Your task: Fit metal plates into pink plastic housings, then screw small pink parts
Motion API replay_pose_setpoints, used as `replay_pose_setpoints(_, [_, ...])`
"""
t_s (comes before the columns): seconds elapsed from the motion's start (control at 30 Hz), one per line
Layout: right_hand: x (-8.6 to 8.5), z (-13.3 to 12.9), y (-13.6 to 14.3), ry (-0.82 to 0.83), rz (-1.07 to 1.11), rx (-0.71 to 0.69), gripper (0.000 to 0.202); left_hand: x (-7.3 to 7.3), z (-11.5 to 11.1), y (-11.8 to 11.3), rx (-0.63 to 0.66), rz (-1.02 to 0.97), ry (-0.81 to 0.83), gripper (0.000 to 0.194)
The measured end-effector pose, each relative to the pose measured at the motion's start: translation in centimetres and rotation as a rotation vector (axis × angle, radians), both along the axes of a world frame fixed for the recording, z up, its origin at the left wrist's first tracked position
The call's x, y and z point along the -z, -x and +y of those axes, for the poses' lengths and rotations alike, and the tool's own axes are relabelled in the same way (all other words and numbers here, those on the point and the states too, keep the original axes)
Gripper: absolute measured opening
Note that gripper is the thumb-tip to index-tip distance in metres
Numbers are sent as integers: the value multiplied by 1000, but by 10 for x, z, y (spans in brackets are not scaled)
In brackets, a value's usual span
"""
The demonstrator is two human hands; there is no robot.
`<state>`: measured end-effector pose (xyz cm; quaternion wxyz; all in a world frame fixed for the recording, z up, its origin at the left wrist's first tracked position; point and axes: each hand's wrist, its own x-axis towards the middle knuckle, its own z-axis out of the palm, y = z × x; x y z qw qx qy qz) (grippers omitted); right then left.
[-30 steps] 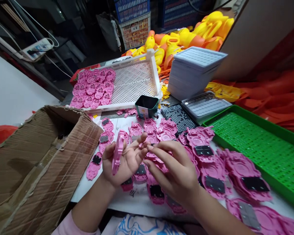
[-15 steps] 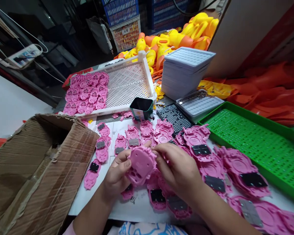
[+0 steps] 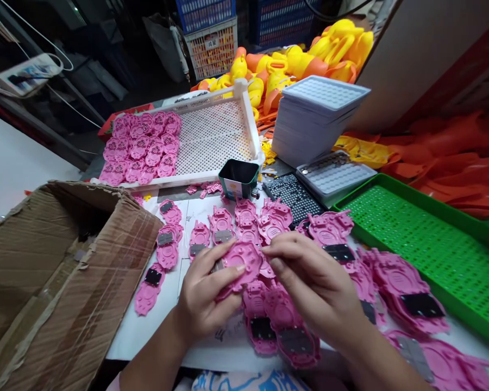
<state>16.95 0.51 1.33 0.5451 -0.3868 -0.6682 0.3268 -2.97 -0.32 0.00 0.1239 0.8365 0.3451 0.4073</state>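
My left hand grips a pink plastic shell above the table, thumb across its front. The shell is tilted, and its recessed inner face shows. A grey plate on it is partly covered by my fingers. My right hand is beside the shell's right edge, fingertips pinched together; what lies between them, if anything, is too small to make out. Around both hands lie several similar pink shells in overlapping rows, many bearing a black or grey plate, such as the black plate below my hands.
An open cardboard box stands at left. Behind are a white perforated tray with pink pieces, a dark green tub and a black grid tray. Stacked white trays and a green tray are at right.
The held shell has been turned over from its smooth outer face to its inner face. My left fingers have shifted around it, and my right hand has moved slightly right.
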Motion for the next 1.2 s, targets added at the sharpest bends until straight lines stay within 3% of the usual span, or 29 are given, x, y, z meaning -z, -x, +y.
replay_pose_setpoints(0.23, [-1, 4, -1, 69, -78, 71, 11, -6, 3, 5, -32, 240, -240, 24])
replay_pose_setpoints(0.43, [-1, 6, -4, 369, -61, -56, 17, -16, 6, 4, -13, 314, -337, 14])
replay_pose_setpoints(0.63, [0, 8, -6, 563, -123, -150, 24, -15, 6, 4, 37, 284, -312, 8])
replay_pose_setpoints(1.03, [3, 6, -1, 336, -364, -100, 21, -10, 1, 1, 6, 268, -292, 9])
replay_pose_setpoints(1.2, [5, 6, -2, 424, -286, -137, 22, -8, 0, 0, 5, 258, -289, 8])
